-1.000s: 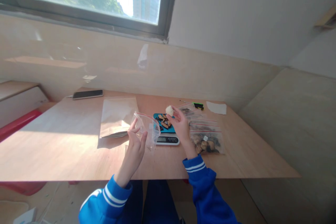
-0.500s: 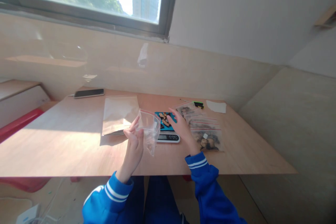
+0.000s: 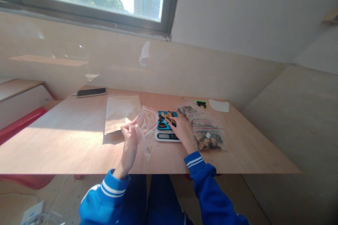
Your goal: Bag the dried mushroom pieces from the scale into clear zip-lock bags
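Observation:
My left hand [image 3: 129,137] holds a clear zip bag [image 3: 148,120] with a red seal strip, raised just left of a small digital scale [image 3: 166,135]. The bag's mouth tilts toward the scale. On the scale lies a blue tray [image 3: 160,125] with several brown and dark pieces [image 3: 166,115]. My right hand [image 3: 182,129] rests at the tray's right side, fingertips on the pieces. I cannot see whether they grip one.
Filled zip bags [image 3: 209,137] lie right of the scale, with more behind them [image 3: 188,109]. A stack of empty bags [image 3: 121,112] lies to the left. A phone [image 3: 91,92], a green marker [image 3: 201,104] and a white slip [image 3: 219,105] sit near the wall.
My right hand held a pale piece up a second ago, then came down onto the tray. My left hand lowered the bag and tipped it toward the scale.

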### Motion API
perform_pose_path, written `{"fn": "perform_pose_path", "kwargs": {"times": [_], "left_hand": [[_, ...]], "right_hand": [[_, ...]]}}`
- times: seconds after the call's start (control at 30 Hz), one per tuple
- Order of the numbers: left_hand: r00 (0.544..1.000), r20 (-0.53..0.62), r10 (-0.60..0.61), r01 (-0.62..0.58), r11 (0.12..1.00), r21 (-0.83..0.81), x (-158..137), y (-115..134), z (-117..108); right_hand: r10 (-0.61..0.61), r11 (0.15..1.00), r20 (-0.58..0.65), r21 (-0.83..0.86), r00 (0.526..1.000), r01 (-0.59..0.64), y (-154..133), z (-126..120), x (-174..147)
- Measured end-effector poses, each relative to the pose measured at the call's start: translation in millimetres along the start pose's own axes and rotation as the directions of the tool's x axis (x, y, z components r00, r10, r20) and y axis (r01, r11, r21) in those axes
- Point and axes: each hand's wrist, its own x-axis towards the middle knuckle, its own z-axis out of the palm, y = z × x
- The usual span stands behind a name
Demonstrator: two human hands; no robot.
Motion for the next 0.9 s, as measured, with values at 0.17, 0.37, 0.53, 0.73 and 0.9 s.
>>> {"fn": "perform_pose_path", "kwargs": {"times": [0.17,0.37,0.53,0.73,0.9], "left_hand": [[0.996,0.033,-0.086,0.093,0.942,-0.322,1,8,1],[0.993,0.061,-0.105,0.121,0.913,-0.390,1,11,-1],[0.986,0.109,-0.129,0.158,0.932,-0.325,1,2,-2],[0.969,0.220,-0.114,0.162,0.964,-0.212,-6,13,2],[0.945,0.304,-0.122,0.189,0.961,-0.201,-11,25,2]], "right_hand": [[0.001,1.000,0.000,-0.009,1.000,-0.001,-2,-1,-2],[-0.025,0.999,-0.066,-0.029,0.997,0.023,-26,-16,-6],[-0.052,0.963,-0.212,0.248,0.976,0.105,-79,-47,-10],[-0.393,0.848,0.189,0.452,0.900,0.276,-149,-90,-18],[-0.472,0.881,0.560,0.298,0.680,0.366,-167,-93,-20]]}}
